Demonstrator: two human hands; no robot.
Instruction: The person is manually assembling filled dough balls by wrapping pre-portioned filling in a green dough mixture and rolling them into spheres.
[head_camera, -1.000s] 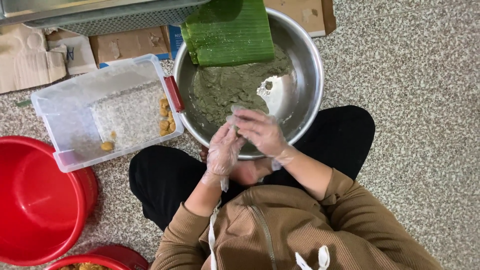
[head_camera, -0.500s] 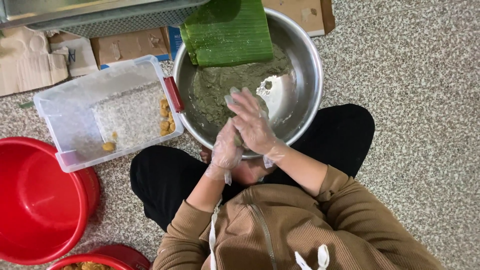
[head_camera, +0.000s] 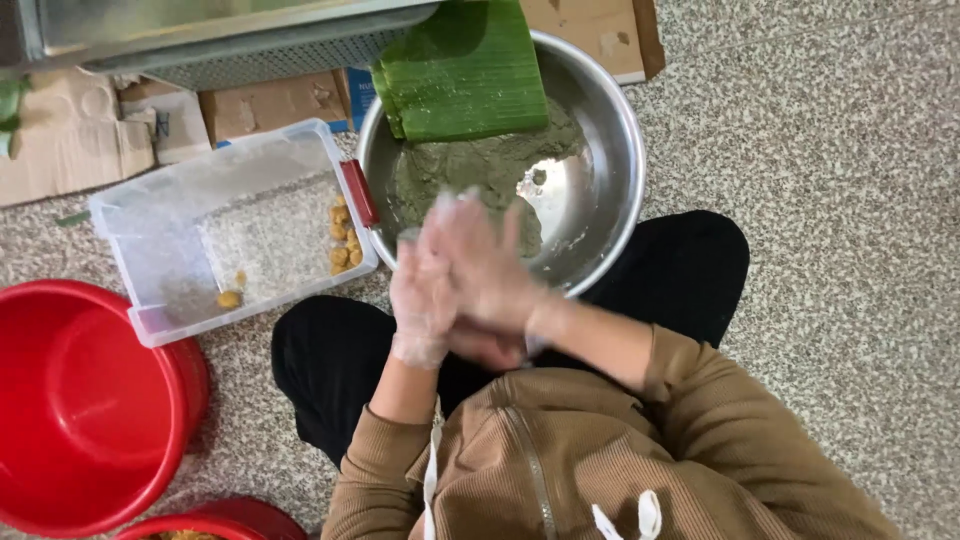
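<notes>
Below me the speckled floor (head_camera: 820, 180) spreads out, and at my left sits the big red bucket (head_camera: 70, 410). Ahead of my knees is the wide steel bowl (head_camera: 610, 170), with a stack of green banana leaves (head_camera: 465, 70) leaning over its far rim and a mass of grey-green dough (head_camera: 450, 175) smeared inside. Beside it, touching the bowl's left edge, stands the clear plastic box (head_camera: 160, 270) holding a few small yellow balls (head_camera: 343, 235). My gloved left hand (head_camera: 420, 295) and right hand (head_camera: 480, 265) meet over the bowl's near rim, palms pressed flat together, fingers stretched and slightly spread; they blur, so I cannot tell what lies between them.
</notes>
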